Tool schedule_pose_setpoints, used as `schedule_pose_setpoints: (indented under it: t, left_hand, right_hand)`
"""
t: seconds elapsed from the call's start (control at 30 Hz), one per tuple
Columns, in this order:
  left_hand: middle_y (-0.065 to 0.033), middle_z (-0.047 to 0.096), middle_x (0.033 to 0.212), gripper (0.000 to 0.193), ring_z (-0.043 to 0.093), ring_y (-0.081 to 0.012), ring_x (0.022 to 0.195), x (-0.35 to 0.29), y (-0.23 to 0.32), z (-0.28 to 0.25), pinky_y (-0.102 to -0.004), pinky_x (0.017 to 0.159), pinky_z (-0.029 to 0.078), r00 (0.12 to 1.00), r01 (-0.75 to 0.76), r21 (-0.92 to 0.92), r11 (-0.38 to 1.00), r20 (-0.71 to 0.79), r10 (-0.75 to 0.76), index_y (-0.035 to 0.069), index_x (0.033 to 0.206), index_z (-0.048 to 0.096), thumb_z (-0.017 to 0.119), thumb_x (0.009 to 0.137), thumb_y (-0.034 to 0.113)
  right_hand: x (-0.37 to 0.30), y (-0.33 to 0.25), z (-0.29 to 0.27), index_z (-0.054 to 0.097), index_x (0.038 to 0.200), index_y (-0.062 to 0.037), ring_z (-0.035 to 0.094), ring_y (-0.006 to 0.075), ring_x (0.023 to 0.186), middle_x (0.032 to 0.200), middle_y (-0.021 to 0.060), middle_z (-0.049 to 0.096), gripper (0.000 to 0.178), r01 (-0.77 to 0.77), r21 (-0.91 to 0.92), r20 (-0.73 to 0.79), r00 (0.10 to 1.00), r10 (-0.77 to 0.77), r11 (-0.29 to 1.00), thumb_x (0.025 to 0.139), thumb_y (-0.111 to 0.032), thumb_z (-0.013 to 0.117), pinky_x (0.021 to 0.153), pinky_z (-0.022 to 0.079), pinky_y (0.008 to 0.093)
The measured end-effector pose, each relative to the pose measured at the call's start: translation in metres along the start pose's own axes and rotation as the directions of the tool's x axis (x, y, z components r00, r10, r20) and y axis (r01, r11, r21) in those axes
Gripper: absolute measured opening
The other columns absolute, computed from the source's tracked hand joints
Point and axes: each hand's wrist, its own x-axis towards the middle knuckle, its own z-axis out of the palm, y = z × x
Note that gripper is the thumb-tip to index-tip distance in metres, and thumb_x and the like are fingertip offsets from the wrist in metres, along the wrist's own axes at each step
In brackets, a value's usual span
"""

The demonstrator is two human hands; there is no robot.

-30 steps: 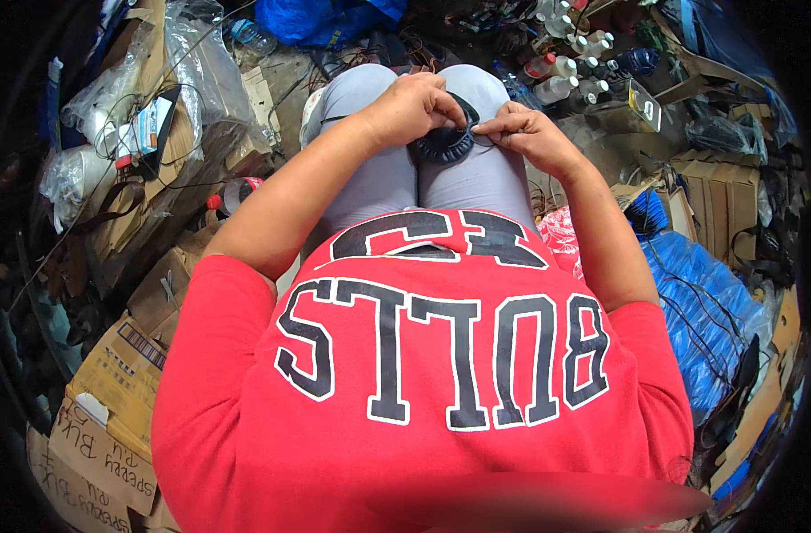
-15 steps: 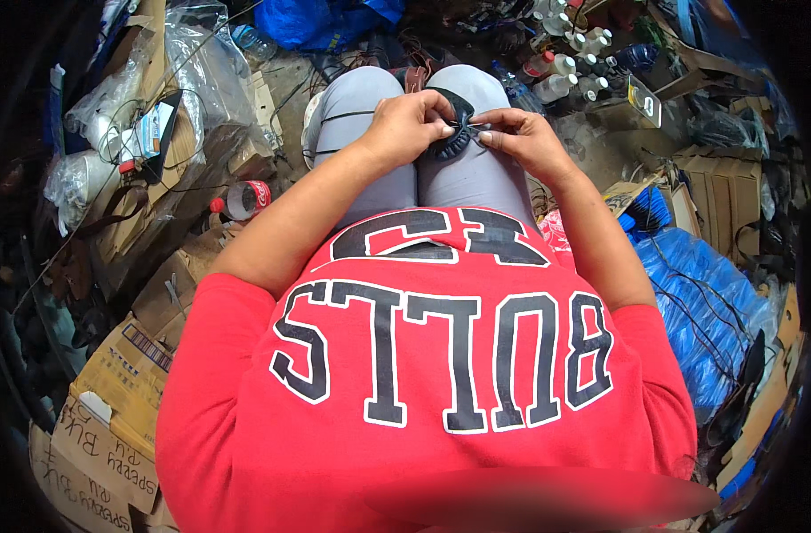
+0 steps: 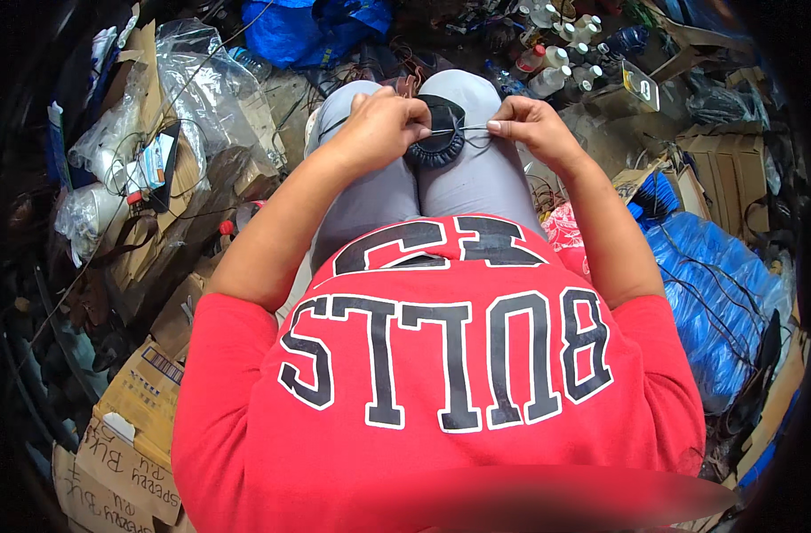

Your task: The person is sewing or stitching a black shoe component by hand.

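Closest: one red fabric shirt (image 3: 236, 391), dark lettering edged in white. Next, two thighs in light grey fabric trousers (image 3: 467, 191), knees raised, narrow gap between.

Worked piece: one rounded black piece (image 3: 445, 115), dark smooth face, near rim puckered into tight ribs. It is set on the inner right thigh near the knee, partly over the gap. Exact kind can't be told.

One thin pale strand (image 3: 476, 129) is drawn nearly straight across the piece and past its right edge; thread or needle can't be told. Two hands in use. Left hand (image 3: 379, 129): fingers curled, strand pinched at the fingertips by the piece's left edge; whether the edge is pinched too can't be told. Right hand (image 3: 534, 127): strand pinched between thumb and forefinger, just beside the piece.

Counts around: one yellow printed cardboard box (image 3: 152, 391) at lower left, one bundle wrapped in blue plastic (image 3: 703, 311) at right. Farther: one brown cardboard box (image 3: 721, 169), at least six plastic bottles (image 3: 552, 83) bunched at upper right (overlap, exact count can't be given), one crumpled blue plastic bag (image 3: 321, 27) beyond the knees.

Room: elbows are flanked by clutter on both sides. Grey-brown floor (image 3: 592, 151) is exposed right of the right hand, bounded by bottles and cardboard.
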Motion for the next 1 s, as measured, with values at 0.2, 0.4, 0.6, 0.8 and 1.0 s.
schedule_pose_setpoints:
  t: [0.2, 0.4, 0.6, 0.8, 1.0]
  left_hand:
    - [-0.0136, 0.061, 0.075, 0.011, 0.058, -0.0298, 0.074, 0.006, 0.002, 0.003, -0.0383, 0.069, 0.045, 0.942, 0.298, -0.309, 0.903, 0.249, -0.225, 0.005, 0.087, 0.059, 0.06, 0.081, 0.013]
    - [-0.0169, 0.063, 0.08, 0.013, 0.06, -0.0339, 0.076, 0.012, 0.004, 0.002, -0.0393, 0.069, 0.047, 0.979, 0.12, -0.256, 0.959, 0.192, -0.072, 0.003, 0.093, 0.06, 0.055, 0.083, 0.01]
    - [-0.0188, 0.063, 0.084, 0.012, 0.06, -0.037, 0.08, 0.028, 0.009, 0.005, -0.043, 0.069, 0.047, 0.955, -0.005, -0.084, 0.996, 0.296, 0.03, 0.001, 0.09, 0.058, 0.054, 0.082, 0.01]
    - [-0.0215, 0.06, 0.082, 0.014, 0.058, -0.0394, 0.079, 0.016, 0.004, -0.003, -0.0449, 0.068, 0.045, 0.959, 0.021, -0.116, 0.993, 0.283, 0.013, 0.004, 0.093, 0.056, 0.052, 0.085, 0.015]
    - [-0.0199, 0.06, 0.079, 0.011, 0.057, -0.0387, 0.078, 0.011, -0.002, -0.008, -0.0457, 0.068, 0.044, 0.961, -0.08, -0.138, 0.987, 0.251, 0.113, 0.004, 0.09, 0.056, 0.051, 0.083, 0.012]
  right_hand:
    - [-0.012, -0.005, 0.011, 0.061, 0.082, -0.0032, 0.048, 0.0064, 0.081, 0.092, -0.0009, 0.045, 0.013, 0.141, -0.215, -0.023, 0.989, -0.149, 0.966, 0.079, -0.012, 0.071, 0.071, 0.041, 0.0216]
    - [-0.028, -0.022, -0.013, 0.065, 0.081, -0.0049, 0.051, 0.0115, 0.08, 0.09, 0.0026, 0.05, 0.016, 0.084, -0.13, -0.057, 0.994, -0.092, 0.988, 0.076, -0.019, 0.072, 0.07, 0.042, 0.0238]
    - [0.005, -0.014, -0.035, 0.066, 0.085, -0.0123, 0.057, 0.0263, 0.094, 0.104, 0.007, 0.056, 0.014, -0.082, -0.807, -0.299, 0.91, -0.286, 0.585, 0.074, -0.022, 0.068, 0.082, 0.046, 0.0365]
    - [-0.014, -0.073, 0.028, 0.062, 0.081, -0.0144, 0.056, 0.0203, 0.092, 0.085, 0.0039, 0.063, 0.009, 0.258, -0.947, 0.213, 0.951, -0.226, 0.193, 0.073, -0.018, 0.063, 0.085, 0.035, 0.0387]
    - [-0.005, -0.063, 0.046, 0.058, 0.087, -0.0164, 0.057, 0.019, 0.084, 0.077, 0.0024, 0.063, 0.009, 0.342, -0.915, 0.311, 0.935, -0.169, 0.214, 0.079, -0.016, 0.055, 0.077, 0.036, 0.0355]
